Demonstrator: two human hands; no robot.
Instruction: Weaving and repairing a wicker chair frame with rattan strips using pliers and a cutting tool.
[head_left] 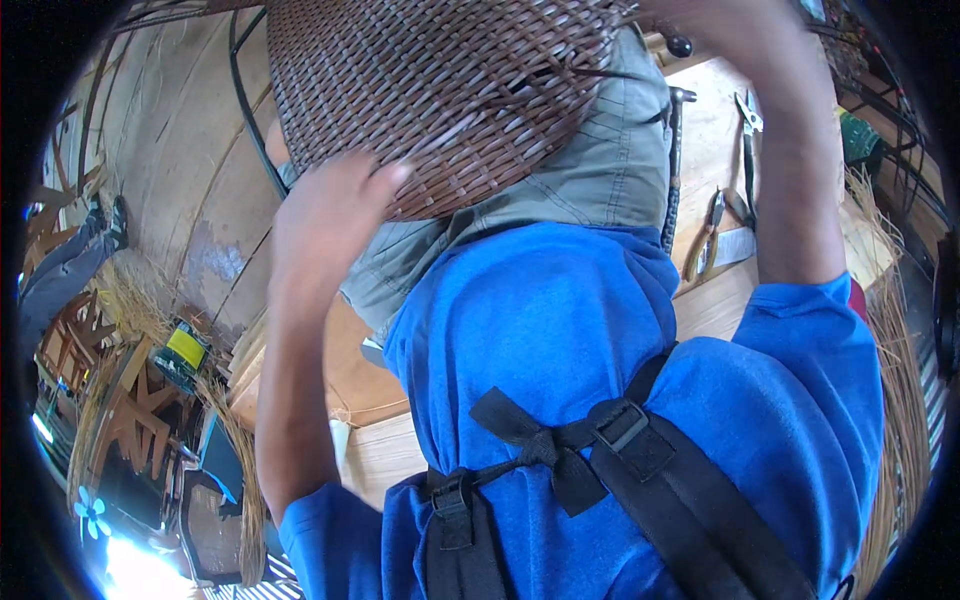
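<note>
A brown woven wicker panel (440, 100) with a rounded near edge lies across my lap. One loose dark strand (560, 75) stands out of the weave on its right part. At the panel's lower left edge, my left hand (335, 195) is closed on the rim, its thumb pointing right. My right hand (715, 25) is at the upper right, close to the panel's far right corner. Motion smears it and its fingers run toward the top of the picture, so I cannot make out what they hold.
To my right lie yellow-handled pliers (705, 240), another pair of pliers (748, 125) and a dark hammer-like tool (675, 150). Bundles of dry fibre (890, 400) stand at the right. On the left are wooden frames (140, 430), a green-and-yellow can (183, 352) and another person's leg (70, 265).
</note>
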